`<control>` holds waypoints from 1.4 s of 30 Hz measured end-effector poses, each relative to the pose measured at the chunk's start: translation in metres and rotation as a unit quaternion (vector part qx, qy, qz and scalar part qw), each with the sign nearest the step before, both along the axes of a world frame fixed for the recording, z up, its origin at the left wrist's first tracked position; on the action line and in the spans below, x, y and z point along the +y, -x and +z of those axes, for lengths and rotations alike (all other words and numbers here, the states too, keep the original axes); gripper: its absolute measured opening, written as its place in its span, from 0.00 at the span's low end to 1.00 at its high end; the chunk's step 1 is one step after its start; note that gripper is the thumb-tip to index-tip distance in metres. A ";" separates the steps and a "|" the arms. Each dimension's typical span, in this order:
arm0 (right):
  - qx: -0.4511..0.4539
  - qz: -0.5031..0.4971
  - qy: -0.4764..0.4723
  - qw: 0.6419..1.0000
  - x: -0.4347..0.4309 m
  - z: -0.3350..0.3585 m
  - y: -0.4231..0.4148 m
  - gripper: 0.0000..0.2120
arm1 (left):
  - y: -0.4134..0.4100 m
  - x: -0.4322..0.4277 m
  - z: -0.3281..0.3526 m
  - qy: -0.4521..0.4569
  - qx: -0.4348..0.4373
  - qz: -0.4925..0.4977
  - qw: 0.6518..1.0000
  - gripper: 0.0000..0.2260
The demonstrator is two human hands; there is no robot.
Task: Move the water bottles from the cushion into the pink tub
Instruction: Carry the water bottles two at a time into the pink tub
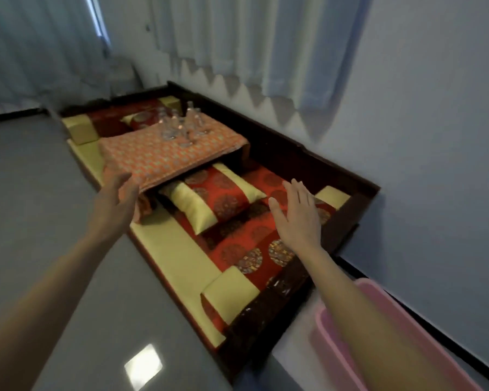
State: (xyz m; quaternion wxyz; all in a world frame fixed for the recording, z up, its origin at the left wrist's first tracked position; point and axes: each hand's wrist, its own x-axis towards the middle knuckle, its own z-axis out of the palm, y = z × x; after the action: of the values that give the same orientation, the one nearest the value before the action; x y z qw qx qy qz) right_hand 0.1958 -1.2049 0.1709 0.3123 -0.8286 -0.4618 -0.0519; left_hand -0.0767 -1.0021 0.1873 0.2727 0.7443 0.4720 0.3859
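Blurred water bottles (pixel 181 125), count unclear; pink tub (pixel 326 342) partly behind the right forearm (pixel 378 328), partly off-frame

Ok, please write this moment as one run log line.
bottles: standing on orange cloth, none held | left hand: open, at cloth corner | right hand: open, above red cushion | pink tub: lower right

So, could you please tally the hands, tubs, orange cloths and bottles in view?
Hands: 2 (left hand, right hand)
Tub: 1
Orange cloth: 1
Bottles: several on the cloth, too blurred to count
Total counted: 4
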 end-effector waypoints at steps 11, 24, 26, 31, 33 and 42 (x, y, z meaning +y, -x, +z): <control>0.095 0.186 0.085 0.974 0.220 -0.043 0.154 0.33 | 0.238 0.114 -0.032 0.070 0.058 0.165 0.982 0.22; 0.260 0.104 0.040 0.959 0.433 -0.065 0.193 0.25 | 0.291 0.331 -0.050 0.166 -0.073 0.118 0.976 0.22; 0.269 0.101 0.030 0.957 0.470 -0.069 0.188 0.25 | 0.283 0.373 -0.052 0.171 -0.081 0.109 0.976 0.22; 0.268 0.083 0.031 0.959 0.579 -0.085 0.163 0.26 | 0.262 0.479 -0.056 0.177 -0.094 0.109 0.974 0.20; 0.270 0.075 0.017 0.960 0.632 -0.088 0.155 0.26 | 0.254 0.535 -0.055 0.171 -0.097 0.102 0.975 0.20; 0.259 -0.019 -0.004 0.966 0.774 -0.092 0.123 0.25 | 0.215 0.717 -0.061 0.205 -0.052 0.040 0.976 0.19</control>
State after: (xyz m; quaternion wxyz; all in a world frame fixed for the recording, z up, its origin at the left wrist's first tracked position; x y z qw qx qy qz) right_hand 0.0724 -0.4312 0.0789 0.4238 -0.8209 -0.3490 0.1569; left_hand -0.2914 -0.2848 0.1266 0.4282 0.6318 0.5559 0.3294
